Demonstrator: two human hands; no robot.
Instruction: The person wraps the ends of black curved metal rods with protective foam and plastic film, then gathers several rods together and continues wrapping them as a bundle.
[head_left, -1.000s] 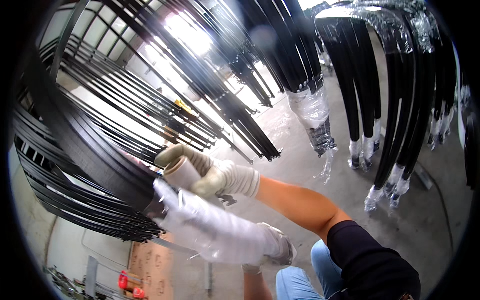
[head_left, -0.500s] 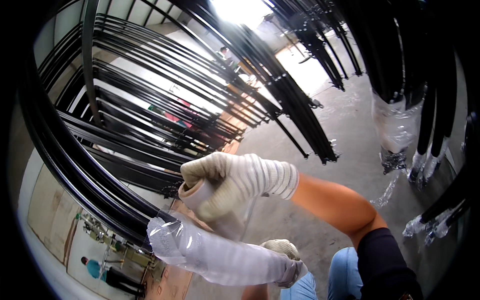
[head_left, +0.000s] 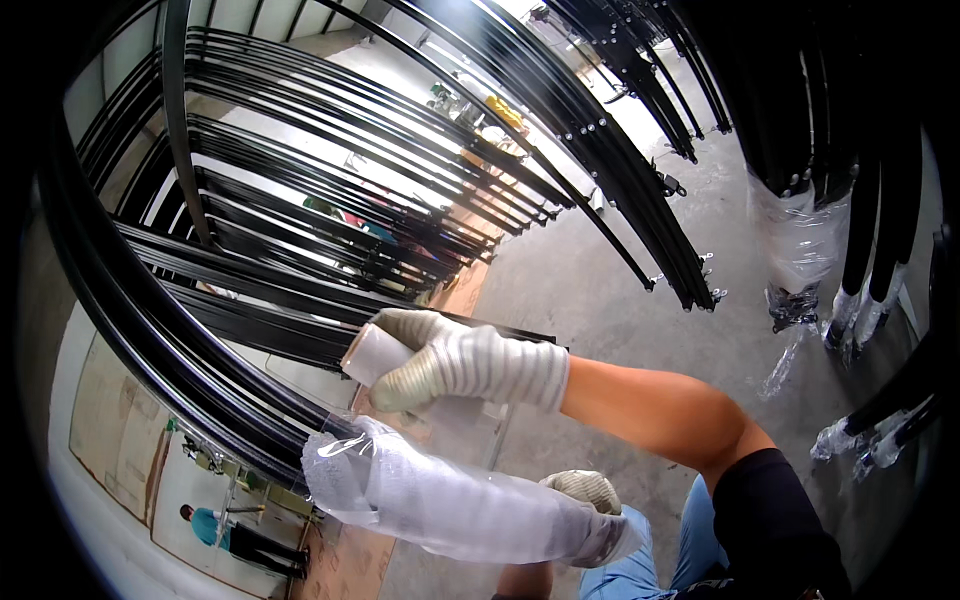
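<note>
A bundle of curved black metal tubes (head_left: 215, 375) runs in from the upper left, and its near end is wound in white foam and clear film. My left hand (head_left: 588, 492), in a knit glove, is closed around the near tip of that wrapped end (head_left: 450, 505). Just above the wrapping, my right hand (head_left: 455, 362), in a striped knit glove, grips a roll of clear stretch film (head_left: 378, 355). The roll's core end pokes out past the thumb side, and its lower part is blurred.
Rows of black tube frames (head_left: 330, 90) stand at the left, with a tilted stack of black bars (head_left: 620, 170) ahead. Film-wrapped bundles (head_left: 805, 235) hang at the right over the grey concrete floor (head_left: 600, 390). A person in a teal shirt (head_left: 207, 527) stands at the far lower left.
My right hand with the film roll has shifted slightly left, and the roll has turned a little. My left hand still grips the bundle's end. The view has swung a bit.
</note>
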